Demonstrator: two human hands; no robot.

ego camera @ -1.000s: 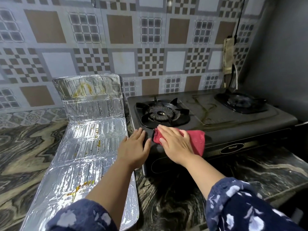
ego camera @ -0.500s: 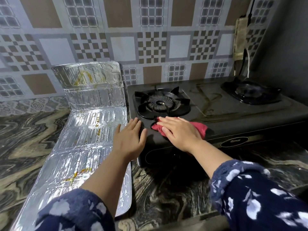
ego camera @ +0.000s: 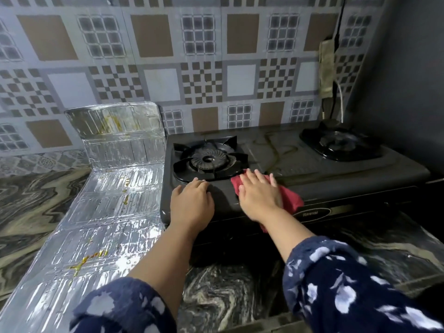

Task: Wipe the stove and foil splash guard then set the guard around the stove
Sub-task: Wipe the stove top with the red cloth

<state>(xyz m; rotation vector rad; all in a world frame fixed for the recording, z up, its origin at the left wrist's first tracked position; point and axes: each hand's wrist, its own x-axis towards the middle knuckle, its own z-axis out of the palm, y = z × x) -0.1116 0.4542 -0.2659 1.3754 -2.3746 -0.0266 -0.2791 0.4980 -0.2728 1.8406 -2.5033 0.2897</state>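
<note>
Your right hand (ego camera: 260, 195) presses flat, fingers extended, on the red cloth (ego camera: 289, 200) on the stove (ego camera: 336, 179). Your left hand (ego camera: 192, 203) rests open and empty beside it, just before the left burner (ego camera: 209, 161). Left of it, the foil splash guard (ego camera: 96, 212) lies on the bench (ego camera: 31, 203), unobstructed.

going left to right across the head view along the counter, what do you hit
foil splash guard → left hand → red cloth under the right hand → right burner
</note>
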